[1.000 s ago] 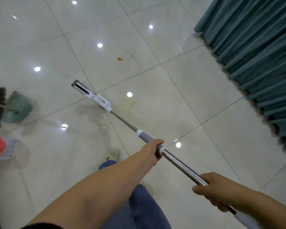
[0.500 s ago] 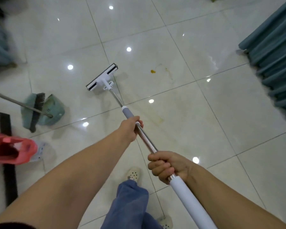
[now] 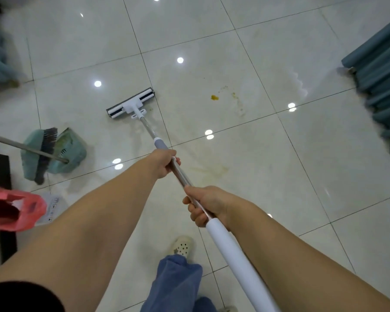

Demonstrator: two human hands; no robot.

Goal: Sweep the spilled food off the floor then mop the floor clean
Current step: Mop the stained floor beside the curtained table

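Note:
I hold a long mop by its steel pole. My left hand (image 3: 166, 163) grips the pole just below the grey collar, and my right hand (image 3: 208, 204) grips it lower, right above the white foam handle (image 3: 236, 262). The flat white mop head (image 3: 131, 104) rests on the pale tiled floor ahead of me. A small orange-yellow food blob (image 3: 214, 97) with scattered specks lies to the right of the mop head. A faint yellowish smear (image 3: 212, 170) marks the tile right of my left hand.
A teal dustpan (image 3: 70, 152) with a teal broom (image 3: 37, 154) stands at the left. A pink plastic bag (image 3: 11, 208) lies near the left edge, beside a dark strip. Teal curtains (image 3: 378, 82) hang at the right. My foot in a white clog (image 3: 182, 246) is below.
The mop head has swung from pointing far left to lying crosswise ahead of me. My right hand has slid down the pole to the white handle. The view has turned left.

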